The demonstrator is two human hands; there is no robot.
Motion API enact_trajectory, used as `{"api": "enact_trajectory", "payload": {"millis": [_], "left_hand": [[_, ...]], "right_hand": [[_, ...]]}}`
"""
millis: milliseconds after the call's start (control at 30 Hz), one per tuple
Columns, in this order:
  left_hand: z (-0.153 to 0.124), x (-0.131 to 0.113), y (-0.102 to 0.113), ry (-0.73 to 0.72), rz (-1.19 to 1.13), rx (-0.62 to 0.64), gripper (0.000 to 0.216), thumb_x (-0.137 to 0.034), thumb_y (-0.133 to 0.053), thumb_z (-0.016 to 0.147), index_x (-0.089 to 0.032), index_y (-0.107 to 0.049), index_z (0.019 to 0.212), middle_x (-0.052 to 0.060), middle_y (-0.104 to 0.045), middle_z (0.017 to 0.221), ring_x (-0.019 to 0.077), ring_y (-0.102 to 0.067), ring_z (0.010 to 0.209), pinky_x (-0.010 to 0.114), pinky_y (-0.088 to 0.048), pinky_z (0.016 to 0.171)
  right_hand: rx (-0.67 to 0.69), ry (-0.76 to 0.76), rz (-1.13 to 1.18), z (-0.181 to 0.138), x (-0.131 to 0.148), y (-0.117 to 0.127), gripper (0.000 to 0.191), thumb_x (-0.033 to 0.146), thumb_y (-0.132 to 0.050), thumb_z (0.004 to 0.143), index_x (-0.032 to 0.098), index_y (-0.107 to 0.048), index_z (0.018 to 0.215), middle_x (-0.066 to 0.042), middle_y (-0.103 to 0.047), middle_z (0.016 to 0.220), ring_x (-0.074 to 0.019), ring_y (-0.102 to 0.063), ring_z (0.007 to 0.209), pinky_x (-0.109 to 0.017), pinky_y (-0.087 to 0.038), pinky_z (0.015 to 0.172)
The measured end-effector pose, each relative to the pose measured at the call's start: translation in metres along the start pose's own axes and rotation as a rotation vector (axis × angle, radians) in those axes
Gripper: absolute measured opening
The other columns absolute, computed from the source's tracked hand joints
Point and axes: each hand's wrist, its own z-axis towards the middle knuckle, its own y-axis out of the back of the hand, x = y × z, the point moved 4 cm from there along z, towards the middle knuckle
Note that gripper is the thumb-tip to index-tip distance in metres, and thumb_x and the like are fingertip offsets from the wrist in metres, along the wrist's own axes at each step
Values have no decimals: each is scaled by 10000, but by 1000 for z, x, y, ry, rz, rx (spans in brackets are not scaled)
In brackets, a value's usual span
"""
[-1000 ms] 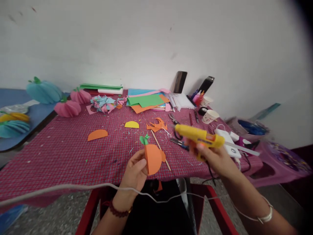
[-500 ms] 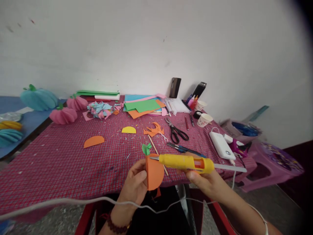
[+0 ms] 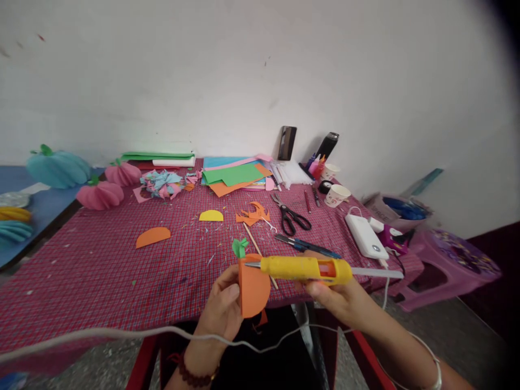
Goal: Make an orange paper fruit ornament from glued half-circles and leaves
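Pinched in my left hand (image 3: 222, 304) is an orange paper pumpkin (image 3: 255, 290), its folded half-round layers upright and a curled green paper stem (image 3: 240, 247) at the top. My right hand (image 3: 341, 298) is closed round a yellow hot glue gun (image 3: 304, 268), with a whitish glue stick (image 3: 377, 272) poking out of its back end. The metal nozzle lies at the upper left of the orange paper, near its folded edge; whether it touches I cannot tell. A thin wooden stick (image 3: 252, 239) and a blue utility knife (image 3: 306, 246) lie on the table just beyond my hands.
Scissors (image 3: 290, 214), orange scraps (image 3: 254, 214), an orange half-circle (image 3: 153, 236) and a yellow one (image 3: 211, 215) lie on the checked tablecloth (image 3: 93, 276). Paper sheets (image 3: 233, 176) are at the back, paper cups (image 3: 337, 195) and a white power bank (image 3: 366, 236) at right. A white cord (image 3: 162, 331) crosses in front.
The whole view has shifted slightly, so things sit a little further left. The nozzle stays at the pumpkin's upper left, and both hands keep their hold.
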Motion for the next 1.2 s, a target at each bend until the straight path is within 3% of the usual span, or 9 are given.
{"api": "enact_trajectory", "payload": {"millis": [267,533,733,933,1200], "left_hand": [[1,0,2,0,3,9,314,-288,-749,775,-217,-733,1080,29,-769,941,168,-708,770,222,-574,625],[-2,-3,5,5,57,-20,343,-325,-750,767,-217,-732,1091,50,-756,918,229,-695,901,313,-570,800],[-3,-1,5,33,49,-10,339,-329,-746,768,-232,-729,1093,50,-757,989,212,-706,822,274,-589,661],[-1,-3,-3,2,8,13,316,-325,-761,752,-230,-743,1053,38,-773,986,193,-722,794,264,-603,672],[-1,-4,-5,-6,0,-47,294,-327,-781,733,-216,-747,1003,51,-777,946,213,-728,803,300,-605,699]], "right_hand": [[8,6,-24,2,3,-1,257,403,-484,980,180,-589,910,-35,-585,817,-129,-568,731,-231,-499,647],[-15,-3,-26,4,4,-1,252,401,-498,972,180,-596,898,-33,-588,834,-129,-571,725,-228,-496,638],[20,-29,-7,1,0,-4,232,409,-507,965,187,-572,943,-29,-571,847,-131,-555,724,-236,-493,638],[72,-87,-42,-5,0,-6,304,467,-476,968,185,-534,872,-21,-527,805,-136,-528,707,-250,-455,620],[137,-99,4,-9,4,-11,354,511,-482,956,174,-564,885,-28,-553,792,-132,-522,677,-246,-420,576]]}}
